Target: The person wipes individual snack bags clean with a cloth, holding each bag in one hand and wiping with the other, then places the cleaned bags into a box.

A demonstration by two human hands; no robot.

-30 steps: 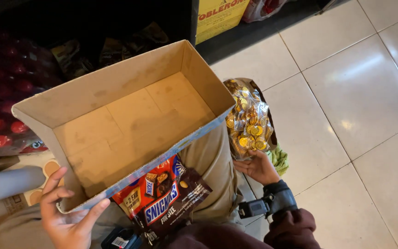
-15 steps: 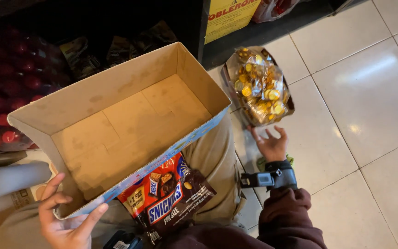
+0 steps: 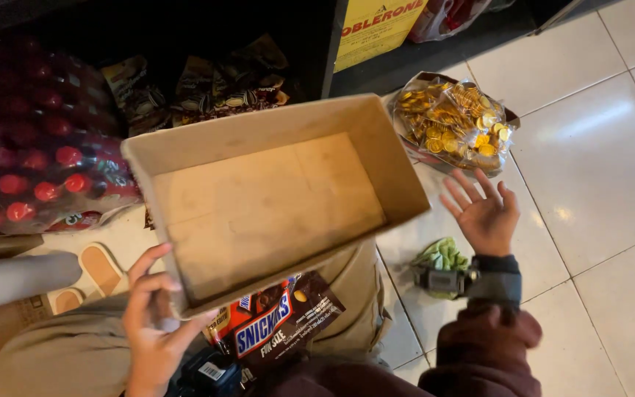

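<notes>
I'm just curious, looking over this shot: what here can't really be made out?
Head view, the only one:
- Chocolate bar bag: upper part hidden under the cardboard box.
- Left hand: fingertips behind the box corner.
- Red-capped bottles: in dark shadow, cut by the left edge.
- Dark snack bags: too dim to tell.

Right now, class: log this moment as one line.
left hand: grips empty brown cardboard box | right hand: open, beside clear bag of gold coins
</notes>
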